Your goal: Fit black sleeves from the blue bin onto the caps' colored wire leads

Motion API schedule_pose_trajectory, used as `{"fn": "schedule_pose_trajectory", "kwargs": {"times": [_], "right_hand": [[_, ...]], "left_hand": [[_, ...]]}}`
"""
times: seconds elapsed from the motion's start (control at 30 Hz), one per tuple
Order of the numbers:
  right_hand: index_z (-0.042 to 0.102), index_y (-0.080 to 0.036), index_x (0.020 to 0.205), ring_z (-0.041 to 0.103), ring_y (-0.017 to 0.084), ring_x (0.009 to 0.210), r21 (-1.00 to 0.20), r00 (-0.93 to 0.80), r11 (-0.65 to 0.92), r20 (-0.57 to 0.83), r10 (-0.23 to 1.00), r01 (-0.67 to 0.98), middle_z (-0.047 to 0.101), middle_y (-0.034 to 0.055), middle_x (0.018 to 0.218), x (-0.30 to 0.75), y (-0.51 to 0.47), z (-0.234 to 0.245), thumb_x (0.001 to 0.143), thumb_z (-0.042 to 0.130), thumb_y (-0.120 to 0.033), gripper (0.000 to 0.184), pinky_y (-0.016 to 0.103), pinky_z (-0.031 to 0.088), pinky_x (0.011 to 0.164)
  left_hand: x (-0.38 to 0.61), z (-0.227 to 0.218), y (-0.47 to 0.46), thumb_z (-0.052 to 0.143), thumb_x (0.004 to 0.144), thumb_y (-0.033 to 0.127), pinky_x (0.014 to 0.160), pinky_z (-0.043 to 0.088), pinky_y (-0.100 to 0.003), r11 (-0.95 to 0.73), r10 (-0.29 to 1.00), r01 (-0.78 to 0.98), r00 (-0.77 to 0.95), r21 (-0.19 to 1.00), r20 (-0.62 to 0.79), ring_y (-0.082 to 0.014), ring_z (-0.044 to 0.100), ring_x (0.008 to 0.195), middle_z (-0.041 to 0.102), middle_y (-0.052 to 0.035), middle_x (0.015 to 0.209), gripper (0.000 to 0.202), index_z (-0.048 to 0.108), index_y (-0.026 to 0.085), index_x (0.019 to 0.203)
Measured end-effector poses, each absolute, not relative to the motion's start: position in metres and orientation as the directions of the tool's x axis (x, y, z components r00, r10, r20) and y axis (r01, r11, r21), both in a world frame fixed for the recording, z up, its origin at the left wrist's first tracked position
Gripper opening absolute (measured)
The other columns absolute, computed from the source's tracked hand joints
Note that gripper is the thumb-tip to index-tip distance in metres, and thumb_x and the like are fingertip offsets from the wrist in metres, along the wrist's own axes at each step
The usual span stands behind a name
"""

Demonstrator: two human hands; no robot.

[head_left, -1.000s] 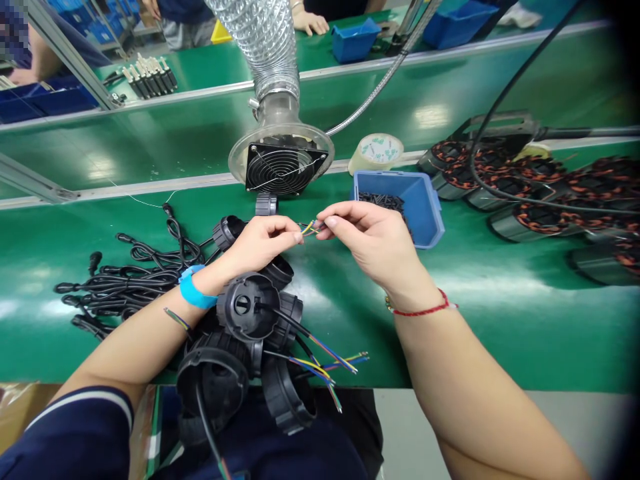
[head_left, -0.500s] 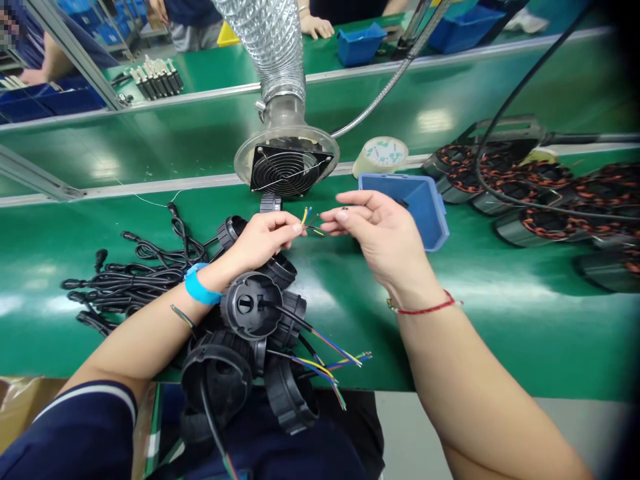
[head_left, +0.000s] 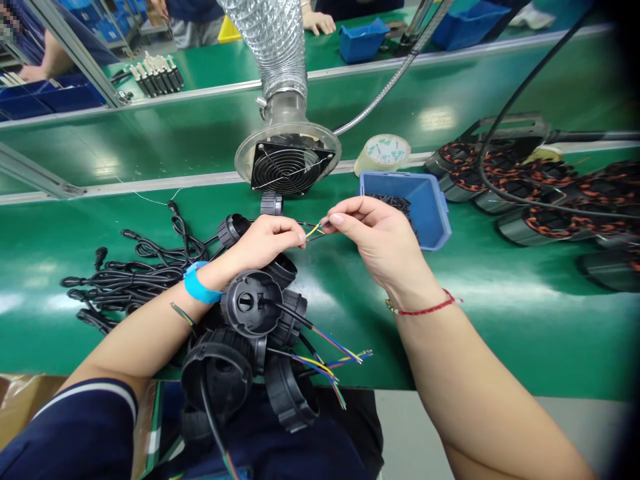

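My left hand [head_left: 280, 235] pinches a bundle of thin wires [head_left: 313, 231], yellow, blue and dark, whose ends stick out past the fingertips. My right hand [head_left: 373, 230] is closed at the tips of these wires, with a small black sleeve [head_left: 326, 223] between thumb and forefinger, mostly hidden. Below my left wrist sit several round black plastic housings [head_left: 253, 303], with cables and coloured wire ends [head_left: 345, 350] coming out of them. Behind my right hand stands a blue bin [head_left: 433, 207] holding many small black pieces [head_left: 395, 201].
Coiled black cables [head_left: 145, 283] lie on the green bench [head_left: 475, 333] at left. A fan [head_left: 290, 167] on a foil duct [head_left: 275, 47] hangs ahead. A tape roll [head_left: 383, 153] stands behind the bin, motor stators [head_left: 540, 223] at right. A co-worker's hand [head_left: 320, 22] rests across the bench.
My right hand has come down and left to the wire ends and its fingers have closed there. The black pieces in the bin now show more. My left hand stays nearly in place.
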State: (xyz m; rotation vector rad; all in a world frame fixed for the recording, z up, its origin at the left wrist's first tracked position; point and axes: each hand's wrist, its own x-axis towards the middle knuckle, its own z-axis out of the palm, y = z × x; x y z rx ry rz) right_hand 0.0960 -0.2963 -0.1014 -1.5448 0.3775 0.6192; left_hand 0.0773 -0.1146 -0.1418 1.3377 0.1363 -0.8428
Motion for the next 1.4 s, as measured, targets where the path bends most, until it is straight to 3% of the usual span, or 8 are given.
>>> {"fn": "schedule_pose_trajectory", "kwargs": {"times": [0.27, 0.47, 0.63, 0.77, 0.87, 1.13, 1.3, 1.4], "right_hand": [[0.057, -0.007, 0.086, 0.061, 0.005, 0.069, -0.811, 0.79, -0.113, -0.585, 0.181, -0.574, 0.063, 0.0068, 0.08, 0.0948, -0.2946, -0.103, 0.075, 0.068, -0.031, 0.028, 0.013, 0.05, 0.068], [0.065, -0.008, 0.089, 0.061, 0.005, 0.068, -0.809, 0.793, -0.216, -0.583, 0.177, -0.547, 0.064, 0.0057, 0.082, 0.0937, -0.2959, -0.1038, 0.077, 0.066, -0.031, 0.026, 0.011, 0.05, 0.065], [0.069, -0.012, 0.096, 0.063, 0.006, 0.074, -0.819, 0.795, -0.359, -0.549, 0.259, -0.448, 0.065, 0.0058, 0.086, 0.0937, -0.2981, -0.1018, 0.081, 0.062, -0.033, 0.027, 0.012, 0.051, 0.071], [0.063, -0.009, 0.092, 0.063, 0.007, 0.074, -0.839, 0.833, -0.227, -0.532, 0.153, -0.494, 0.065, 0.0066, 0.088, 0.0948, -0.2965, -0.0997, 0.081, 0.063, -0.032, 0.026, 0.016, 0.053, 0.071], [0.06, -0.009, 0.088, 0.063, 0.006, 0.076, -0.859, 0.841, -0.183, -0.508, 0.188, -0.478, 0.065, 0.0061, 0.086, 0.0946, -0.295, -0.0978, 0.081, 0.063, -0.032, 0.023, 0.015, 0.053, 0.072], [0.061, -0.011, 0.088, 0.062, 0.006, 0.08, -0.861, 0.832, -0.297, -0.489, 0.26, -0.413, 0.064, 0.0046, 0.086, 0.0922, -0.297, -0.0981, 0.083, 0.06, -0.034, 0.024, 0.016, 0.05, 0.075], [0.066, -0.016, 0.088, 0.059, 0.006, 0.084, -0.802, 0.834, -0.544, -0.462, 0.301, -0.248, 0.064, 0.0002, 0.091, 0.0924, -0.2991, -0.1009, 0.084, 0.058, -0.04, 0.026, 0.019, 0.046, 0.078], [0.067, -0.017, 0.089, 0.058, 0.004, 0.082, -0.781, 0.827, -0.602, -0.444, 0.346, -0.168, 0.064, -0.0018, 0.09, 0.093, -0.3011, -0.1021, 0.084, 0.058, -0.034, 0.02, 0.017, 0.044, 0.075]], "left_hand": [[0.0761, -0.1442, -0.1146, 0.058, 0.076, 0.026, 0.066, 0.038, -0.02, -0.026, -0.458, 0.602, 0.702, 0.798, -0.545, -0.0077, 0.051, 0.068, 0.061, -0.0021, 0.071, 0.019, 0.066, 0.009, 0.07], [0.0785, -0.1401, -0.1151, 0.058, 0.077, 0.023, 0.051, 0.029, -0.017, 0.014, -0.433, 0.62, 0.711, 0.785, -0.554, -0.002, 0.037, 0.051, 0.052, 0.0011, 0.058, 0.019, 0.065, 0.007, 0.071], [0.0773, -0.1408, -0.1142, 0.059, 0.076, 0.024, 0.054, 0.032, -0.016, 0.023, -0.434, 0.627, 0.707, 0.778, -0.558, -0.002, 0.041, 0.053, 0.056, 0.0008, 0.061, 0.019, 0.066, 0.008, 0.071], [0.0765, -0.1429, -0.1136, 0.058, 0.075, 0.023, 0.068, 0.039, -0.018, -0.016, -0.479, 0.617, 0.686, 0.787, -0.548, -0.0066, 0.053, 0.068, 0.062, -0.0009, 0.07, 0.017, 0.066, 0.01, 0.068], [0.0778, -0.1411, -0.1138, 0.056, 0.073, 0.022, 0.067, 0.038, -0.02, -0.054, -0.493, 0.625, 0.662, 0.779, -0.565, -0.008, 0.052, 0.067, 0.061, -0.0014, 0.068, 0.017, 0.065, 0.01, 0.065], [0.0785, -0.1403, -0.1127, 0.054, 0.071, 0.026, 0.067, 0.038, -0.023, -0.097, -0.5, 0.602, 0.659, 0.793, -0.562, -0.011, 0.051, 0.067, 0.06, -0.0035, 0.067, 0.021, 0.065, 0.009, 0.065], [0.0775, -0.142, -0.114, 0.055, 0.076, 0.025, 0.066, 0.038, -0.019, -0.046, -0.465, 0.584, 0.706, 0.81, -0.535, -0.0073, 0.05, 0.067, 0.06, -0.002, 0.07, 0.02, 0.064, 0.008, 0.068], [0.0781, -0.1407, -0.1147, 0.055, 0.078, 0.023, 0.054, 0.033, -0.017, 0.018, -0.404, 0.596, 0.739, 0.803, -0.539, -0.0038, 0.044, 0.057, 0.054, -0.0005, 0.064, 0.019, 0.061, 0.006, 0.072]]}}
